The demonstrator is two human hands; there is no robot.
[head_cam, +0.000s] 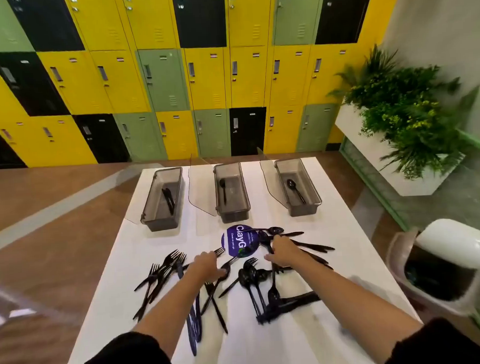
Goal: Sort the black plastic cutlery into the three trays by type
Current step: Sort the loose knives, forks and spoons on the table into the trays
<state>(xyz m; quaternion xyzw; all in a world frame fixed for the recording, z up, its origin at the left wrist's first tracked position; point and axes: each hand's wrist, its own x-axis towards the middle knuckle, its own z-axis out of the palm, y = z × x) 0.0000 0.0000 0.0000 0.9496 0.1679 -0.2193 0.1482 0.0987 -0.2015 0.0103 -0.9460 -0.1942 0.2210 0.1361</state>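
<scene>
Three grey clear trays stand in a row at the far end of the white table [310,331]. The left tray [163,225] holds knives, the middle tray [233,217] one fork, the right tray [305,210] one spoon [294,188]. Loose black cutlery lies nearer to me: a bunch of forks [163,272] at left, spoons [251,278] in the middle, knives [311,246] at right. My left hand [207,267] is closed over a fork [219,251] whose tines stick out past the knuckles. My right hand [283,252] pinches a spoon [265,240] in the pile.
A round purple sticker [235,242] marks the table between the trays and the pile. Clear lids [200,192] lean beside the trays. A white-lidded bin [443,265] stands off the table's right edge, a planter [397,134] beyond it. Lockers [172,74] fill the back wall.
</scene>
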